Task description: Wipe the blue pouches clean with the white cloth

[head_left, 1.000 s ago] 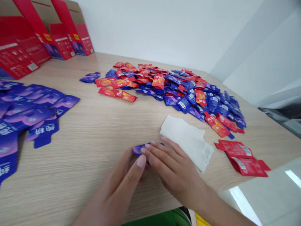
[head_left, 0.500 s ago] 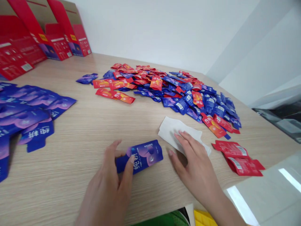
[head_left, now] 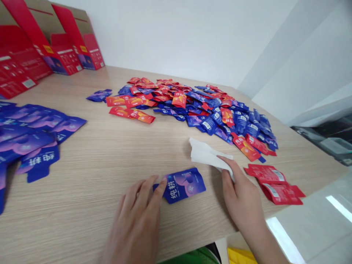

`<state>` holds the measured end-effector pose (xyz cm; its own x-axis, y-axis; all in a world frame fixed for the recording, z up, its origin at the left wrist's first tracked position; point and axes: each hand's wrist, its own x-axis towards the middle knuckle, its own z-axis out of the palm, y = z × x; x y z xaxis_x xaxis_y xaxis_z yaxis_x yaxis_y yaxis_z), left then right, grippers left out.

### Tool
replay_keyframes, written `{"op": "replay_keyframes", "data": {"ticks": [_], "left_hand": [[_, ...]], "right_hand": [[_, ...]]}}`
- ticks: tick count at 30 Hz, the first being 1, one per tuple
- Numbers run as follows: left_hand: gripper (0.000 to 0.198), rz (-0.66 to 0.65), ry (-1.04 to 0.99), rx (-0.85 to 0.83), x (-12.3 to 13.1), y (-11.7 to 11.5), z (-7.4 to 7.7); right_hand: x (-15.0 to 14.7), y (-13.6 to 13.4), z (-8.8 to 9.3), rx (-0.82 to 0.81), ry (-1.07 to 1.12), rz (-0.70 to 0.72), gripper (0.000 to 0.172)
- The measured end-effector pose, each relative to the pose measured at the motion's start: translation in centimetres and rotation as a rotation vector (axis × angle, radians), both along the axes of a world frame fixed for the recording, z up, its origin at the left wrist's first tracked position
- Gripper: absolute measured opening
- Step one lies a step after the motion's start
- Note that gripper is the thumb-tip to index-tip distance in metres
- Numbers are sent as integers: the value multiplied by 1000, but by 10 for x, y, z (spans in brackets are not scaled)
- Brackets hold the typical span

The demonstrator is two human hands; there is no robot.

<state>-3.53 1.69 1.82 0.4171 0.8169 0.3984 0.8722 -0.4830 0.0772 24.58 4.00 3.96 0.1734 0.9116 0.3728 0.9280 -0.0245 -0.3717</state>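
Note:
A blue-and-purple pouch (head_left: 187, 185) with white lettering lies flat on the table, its narrow end pointing left. My left hand (head_left: 141, 211) rests at that end, fingers stretched out and fingertips touching the pouch, not wrapped round it. My right hand (head_left: 240, 196) is closed on a white tissue (head_left: 207, 154), pinched between thumb and fingers. The folded tissue stands raised off the wood, up and right of the pouch and apart from it.
A heap of red and blue pouches (head_left: 192, 99) spreads across the back. Overlapping blue pouches (head_left: 27, 135) lie at left, two red ones (head_left: 277, 183) at right. Open red cartons (head_left: 66, 55) stand back left. The table's edge (head_left: 200, 246) runs along the front.
My right hand has gone from lying over the flat tissue to gripping and lifting it. The pouch has shifted right; my left fingers have moved from around its end to lying stretched there.

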Motion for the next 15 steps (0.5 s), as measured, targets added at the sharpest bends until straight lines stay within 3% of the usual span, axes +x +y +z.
{"op": "replay_keyframes", "data": {"ticks": [3,6,10,15], "left_hand": [[59,-55,71,44,6,-5,-7],[53,-83,114,115,10,-11,-16],[43,-50,181,147,17,-18,-29],[57,-24,206,212,23,-25,-35]], "right_hand": [[-27,-6,9,66,111,25,40],[-57,-13,4,109,132,282,44],[-80,-15,-15,71,-32,596,66],[-65,-9,-23,-2,-122,564,68]]}}
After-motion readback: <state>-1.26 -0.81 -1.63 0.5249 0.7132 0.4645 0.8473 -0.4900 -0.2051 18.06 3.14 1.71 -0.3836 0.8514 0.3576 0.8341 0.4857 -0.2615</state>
